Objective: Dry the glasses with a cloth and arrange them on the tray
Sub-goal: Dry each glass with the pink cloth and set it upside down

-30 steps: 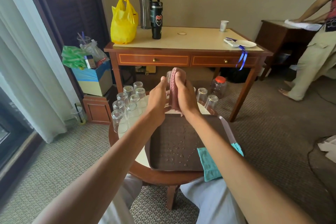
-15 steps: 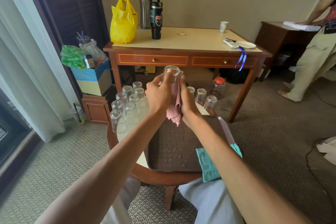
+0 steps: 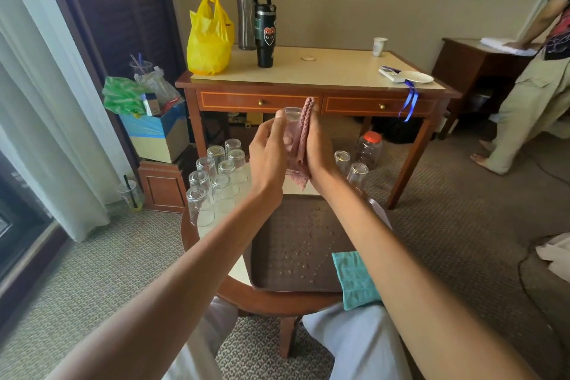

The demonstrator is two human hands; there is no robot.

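Glasses first, though I take the scene from its biggest piece down. The round table (image 3: 259, 302) sits between my knees. The brown tray (image 3: 287, 225) lies on it between my forearms, speckled with water droplets (image 3: 296, 253). A teal cloth (image 3: 354, 278) overlaps the tray's near right corner.

On the tabletop left of the tray stands a cluster of upturned glasses (image 3: 216, 176), and two more upturned glasses (image 3: 357, 174) stand beyond its far right corner. Every glass I can see is off the tray, so I judge the arranging not yet begun.

My left hand (image 3: 268, 160) is curled round the held glass (image 3: 291, 116), gripping it in the air above the tray's far edge. My right hand (image 3: 319, 148) stands just beside it, fingers pointing up. It presses the pink cloth (image 3: 303, 133) against the glass's right side. Its thumb is hidden, so I cannot tell whether it pinches the cloth or only pushes it.

The glass's long axis is close to upright, and I cannot tell which end is up. It lies to the right of the left palm, sandwiched between the two hands.

The tray is below the glass and toward me. Since the left hand alone carries the glass, I judge that hand should lower it, once the wiping is done.
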